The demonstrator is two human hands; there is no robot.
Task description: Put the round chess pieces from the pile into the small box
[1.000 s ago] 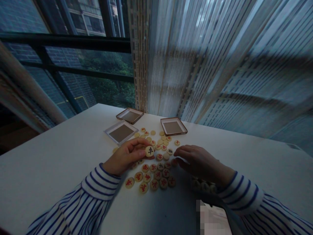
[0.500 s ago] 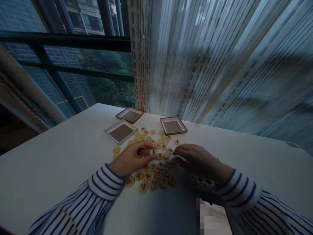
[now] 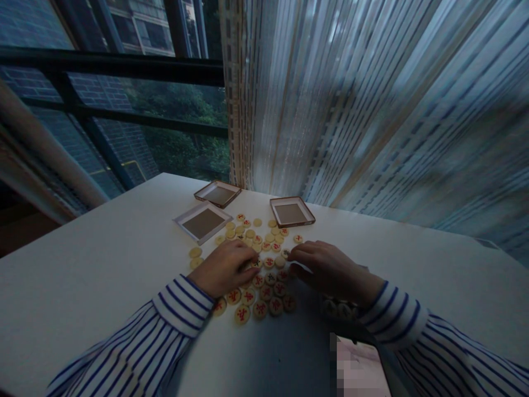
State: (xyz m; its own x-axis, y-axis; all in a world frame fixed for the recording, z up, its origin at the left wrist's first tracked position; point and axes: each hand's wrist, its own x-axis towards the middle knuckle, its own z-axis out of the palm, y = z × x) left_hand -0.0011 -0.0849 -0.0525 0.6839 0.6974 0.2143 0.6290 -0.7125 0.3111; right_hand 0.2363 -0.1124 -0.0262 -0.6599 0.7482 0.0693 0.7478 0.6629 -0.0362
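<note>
The left hand (image 3: 226, 269) curves thumb and fingers around a round, cream, black-marked disc (image 3: 257, 263); whether it is gripped or only touched I cannot tell. The right hand (image 3: 333, 271) has thumb and fingertips slightly parted beside another black-marked cream disc (image 3: 285, 253), its palm hidden, so its hold cannot be told. Between and around them, round red-marked cream discs (image 3: 242, 315) lie scattered on the white desk (image 3: 103, 259). Beyond stand two shallow brown-rimmed trays (image 3: 292, 213) and a white-rimmed one (image 3: 188, 214).
</note>
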